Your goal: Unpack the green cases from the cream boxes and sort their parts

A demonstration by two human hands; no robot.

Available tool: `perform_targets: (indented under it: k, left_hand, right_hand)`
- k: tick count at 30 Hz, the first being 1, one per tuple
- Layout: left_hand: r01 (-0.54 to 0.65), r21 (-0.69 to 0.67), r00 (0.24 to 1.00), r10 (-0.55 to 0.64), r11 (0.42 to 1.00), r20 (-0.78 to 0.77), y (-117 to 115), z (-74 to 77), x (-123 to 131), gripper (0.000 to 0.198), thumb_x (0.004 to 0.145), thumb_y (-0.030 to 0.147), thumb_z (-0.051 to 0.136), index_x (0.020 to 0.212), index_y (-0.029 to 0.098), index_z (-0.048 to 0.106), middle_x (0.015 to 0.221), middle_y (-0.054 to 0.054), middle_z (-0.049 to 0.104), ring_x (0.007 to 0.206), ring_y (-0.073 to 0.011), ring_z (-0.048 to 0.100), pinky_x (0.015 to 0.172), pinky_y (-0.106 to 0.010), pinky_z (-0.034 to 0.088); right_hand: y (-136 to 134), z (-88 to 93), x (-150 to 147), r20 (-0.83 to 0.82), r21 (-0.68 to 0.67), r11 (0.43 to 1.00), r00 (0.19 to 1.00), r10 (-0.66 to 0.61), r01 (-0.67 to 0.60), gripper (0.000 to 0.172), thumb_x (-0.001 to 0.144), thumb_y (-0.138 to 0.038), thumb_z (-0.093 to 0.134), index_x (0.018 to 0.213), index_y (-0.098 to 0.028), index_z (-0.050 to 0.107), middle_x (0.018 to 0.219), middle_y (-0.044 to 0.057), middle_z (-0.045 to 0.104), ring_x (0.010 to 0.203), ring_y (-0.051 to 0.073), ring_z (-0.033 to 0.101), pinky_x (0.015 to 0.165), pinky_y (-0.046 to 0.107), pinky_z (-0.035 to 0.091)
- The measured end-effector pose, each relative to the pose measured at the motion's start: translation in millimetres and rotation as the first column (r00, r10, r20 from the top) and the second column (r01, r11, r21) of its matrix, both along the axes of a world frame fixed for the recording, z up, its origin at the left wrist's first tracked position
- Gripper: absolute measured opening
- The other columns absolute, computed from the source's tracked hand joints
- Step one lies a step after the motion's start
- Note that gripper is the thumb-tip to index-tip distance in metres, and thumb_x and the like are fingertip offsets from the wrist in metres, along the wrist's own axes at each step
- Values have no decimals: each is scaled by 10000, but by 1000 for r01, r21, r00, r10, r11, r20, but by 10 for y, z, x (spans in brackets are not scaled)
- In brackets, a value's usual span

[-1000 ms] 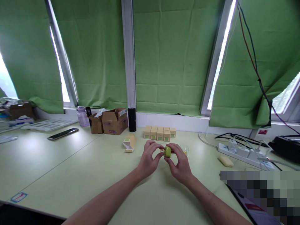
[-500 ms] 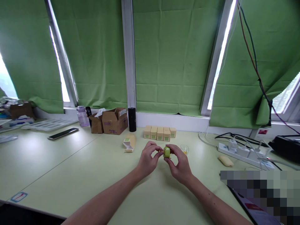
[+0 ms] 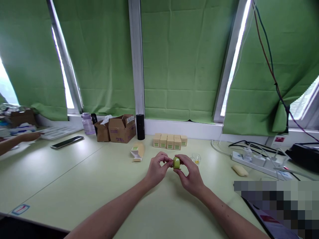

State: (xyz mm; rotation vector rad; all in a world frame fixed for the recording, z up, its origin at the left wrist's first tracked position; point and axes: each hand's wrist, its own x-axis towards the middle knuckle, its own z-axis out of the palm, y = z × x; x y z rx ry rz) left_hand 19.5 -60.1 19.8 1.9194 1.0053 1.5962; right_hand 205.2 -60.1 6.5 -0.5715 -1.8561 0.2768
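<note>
A small round green object (image 3: 176,162) is held just above the pale green table (image 3: 74,176), between both hands. My left hand (image 3: 157,169) pinches its left side with thumb and fingertips. My right hand (image 3: 190,174) curls round its right side and underside. What the object is in detail I cannot make out. Just behind my right hand stands a small clear cup (image 3: 196,159) with something yellow in it.
A row of small tan boxes (image 3: 170,141) stands behind the hands, an opened one (image 3: 138,152) to their left. Cardboard boxes (image 3: 117,127), a black cylinder (image 3: 140,126) and a bottle (image 3: 87,123) line the sill. A power strip (image 3: 259,162) lies right. Another person's hand (image 3: 30,136) reaches in at far left.
The green object has turned slightly in my fingers and my hands have shifted a little nearer. Another person's hand has come into view at the far left.
</note>
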Motion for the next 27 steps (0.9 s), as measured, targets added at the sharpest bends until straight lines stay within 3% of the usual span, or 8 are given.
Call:
perform_targets:
  k: [5, 11, 14, 17, 27]
  left_hand:
    - [-15, -21, 1000, 16, 1000, 18, -1, 28, 18, 56, 846, 246, 739, 873, 209, 772, 881, -44, 651, 790, -176, 636, 758, -327, 546]
    - [-31, 11, 999, 31, 999, -21, -49, 57, 13, 240, 874, 263, 722, 1110, 223, 741, 1057, -78, 660, 894, -191, 664, 860, -381, 568]
    - [-70, 48, 994, 74, 996, -82, -50, 77, -12, 256, 898, 261, 704, 1150, 221, 725, 1021, -89, 702, 973, -231, 644, 854, -406, 549]
    - [-81, 85, 988, 91, 993, -127, -39, 100, -29, 289, 905, 249, 705, 1193, 234, 703, 996, -93, 746, 1116, -273, 574, 857, -415, 531]
    - [-10, 89, 984, 25, 996, -174, -43, 104, -1, 446, 845, 122, 738, 1256, 273, 655, 1243, -79, 684, 1253, -269, 504, 1083, -501, 455]
  right_hand:
    - [6, 18, -24, -89, -148, 987, 995, 51, -64, 424, 922, -206, 613, 1337, -285, 573, 1226, 106, 637, 995, 237, 679, 827, 409, 644]
    - [46, 11, -53, -278, -354, 904, 950, 140, -237, 420, 916, -297, 681, 1326, -282, 591, 1196, 88, 659, 955, 208, 696, 837, 388, 648]
    - [77, 15, -35, -295, -330, 915, 946, 134, -233, 381, 968, -365, 629, 1339, -284, 608, 1241, 102, 640, 943, 201, 683, 814, 388, 648]
    - [95, 31, -10, -207, -264, 958, 977, 56, -111, 349, 1003, -357, 572, 1342, -307, 636, 1309, 105, 607, 1055, 222, 666, 871, 400, 625]
    - [71, -24, 3, -23, -68, 992, 994, -107, 106, 553, 931, -216, 619, 1460, -269, 469, 1296, 125, 662, 1149, 281, 652, 912, 472, 594]
